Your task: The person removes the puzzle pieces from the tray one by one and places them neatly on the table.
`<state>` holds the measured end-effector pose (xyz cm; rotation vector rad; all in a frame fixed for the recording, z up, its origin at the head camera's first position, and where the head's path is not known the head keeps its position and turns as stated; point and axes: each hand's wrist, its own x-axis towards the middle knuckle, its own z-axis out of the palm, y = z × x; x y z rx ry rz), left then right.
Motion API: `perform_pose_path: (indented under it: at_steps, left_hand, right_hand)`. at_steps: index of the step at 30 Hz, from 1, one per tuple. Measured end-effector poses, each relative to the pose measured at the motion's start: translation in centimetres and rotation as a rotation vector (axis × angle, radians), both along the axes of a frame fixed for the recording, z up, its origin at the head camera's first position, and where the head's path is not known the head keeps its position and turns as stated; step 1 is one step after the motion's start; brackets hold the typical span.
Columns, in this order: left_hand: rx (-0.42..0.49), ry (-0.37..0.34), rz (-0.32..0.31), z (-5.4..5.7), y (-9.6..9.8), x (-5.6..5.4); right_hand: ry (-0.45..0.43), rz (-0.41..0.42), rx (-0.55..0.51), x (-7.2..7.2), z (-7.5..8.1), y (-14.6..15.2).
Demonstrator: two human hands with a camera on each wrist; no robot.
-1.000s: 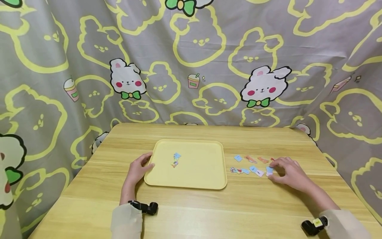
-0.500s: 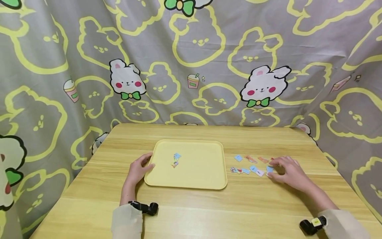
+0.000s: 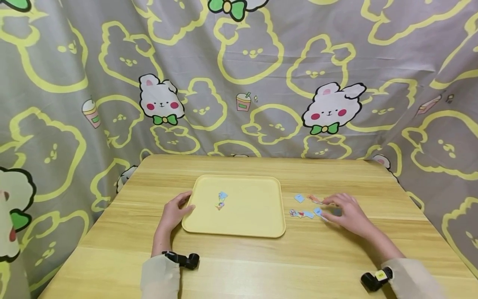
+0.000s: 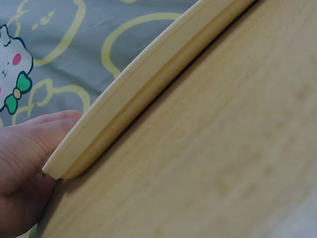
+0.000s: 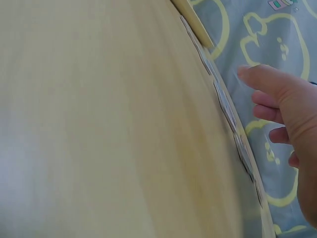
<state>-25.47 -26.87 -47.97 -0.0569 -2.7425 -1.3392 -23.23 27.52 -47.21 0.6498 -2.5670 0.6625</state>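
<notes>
My left hand (image 3: 175, 211) holds the left edge of the yellow tray (image 3: 254, 207), its thumb over the rim; the left wrist view shows the fingers at the tray's (image 4: 119, 84) corner. On the tray lie joined flat cut-out pieces, a blue one (image 3: 223, 194) above a multicoloured one (image 3: 219, 205). My right hand (image 3: 351, 214) hovers over more pieces right of the tray, thumb and forefinger apart with nothing seen between them. Near its fingertips are an orange piece (image 3: 313, 198) and a blue one (image 3: 318, 211). The hand partly hides other pieces.
Left of the right hand lie a light blue piece (image 3: 299, 198) and a short row of pieces (image 3: 308, 214). Everything sits on a wooden table (image 3: 239, 265). A patterned curtain (image 3: 201, 54) hangs behind it.
My right hand has moved left over the pieces, from the far right ones toward the middle ones, and covers some of them. The left hand and tray stay in place.
</notes>
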Motion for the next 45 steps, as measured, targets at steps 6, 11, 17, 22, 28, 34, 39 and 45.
perform_pose_path:
  at_steps: [6, 11, 17, 22, 28, 34, 39, 45]
  left_hand:
    - [0.006, 0.004, 0.001, 0.1, 0.1, -0.1]
    - [0.003, 0.007, 0.004, 0.2, 0.2, -0.2]
    - [-0.001, 0.002, 0.008, 0.2, 0.2, -0.2]
    - [0.015, -0.004, 0.011, 0.1, 0.3, -0.3]
    - [0.037, -0.017, 0.020, -0.1, 0.4, -0.3]
    - [0.050, -0.017, 0.028, -0.2, 0.4, -0.2]
    - [0.044, -0.011, 0.030, -0.2, 0.3, -0.2]
    - [0.044, -0.011, 0.031, -0.1, 0.2, 0.0]
  right_hand:
    - [0.010, 0.022, -0.034, -0.7, -0.2, -1.8]
    - [0.036, 0.070, -0.058, -1.4, -0.3, -3.7]
    - [0.023, 0.103, -0.077, -1.8, 0.1, -6.1]
    - [-0.004, 0.122, -0.089, -2.2, 0.1, -7.8]
    - [-0.012, 0.144, -0.094, -2.5, 0.0, -9.6]
    - [-0.045, 0.153, -0.072, -2.6, 0.4, -12.0]
    - [-0.035, 0.187, -0.052, -2.7, 0.6, -13.8]
    - [-0.079, 0.196, -0.053, -2.7, 0.6, -15.5]
